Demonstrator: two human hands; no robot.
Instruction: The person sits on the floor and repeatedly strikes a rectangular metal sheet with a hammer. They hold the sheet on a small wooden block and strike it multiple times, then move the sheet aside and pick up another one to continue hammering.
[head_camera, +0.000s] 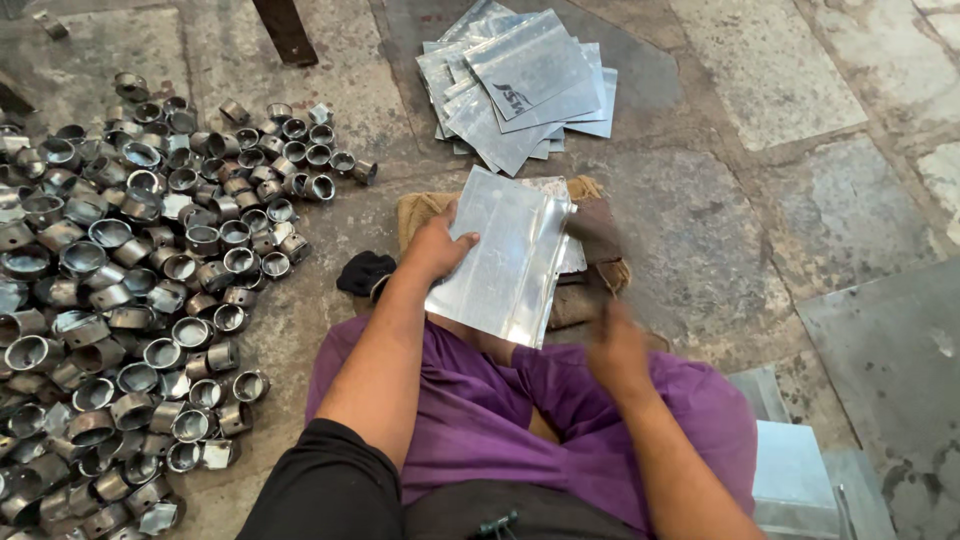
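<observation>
Largest first: stone floor (720, 230) all around, rough and grey. At 9 o'clock, a wide heap of short metal rings (130, 280), thrown loose, well apart from both hands. At 12 o'clock, a stack of cut tin sheets (520, 85), fanned a little. At 5 o'clock, more flat sheets (795, 475) just beside the knee. In the middle, a purple cloth (480, 410) over the lap.

At the centre, a bent tin sheet (505, 270), lying tilted on a brown padded block (585, 300), with one long edge already folded up on the side toward 3 o'clock. Left hand (440, 245) at the sheet's 9 o'clock edge, fingers spread and laid flat on the metal, pressing and not clenched. Right hand (615, 350) at 5 o'clock of the sheet, apart from it, much blurred; impossible to tell if released or closed on something.

To do this well, probably: keep the left palm firm and flat so the sheet does not slide on the block; keep fingertips away from the sharp folded edge; bring the right hand only onto the supported part.

Smallest: a dark rag (362, 272) just beside the left wrist.
</observation>
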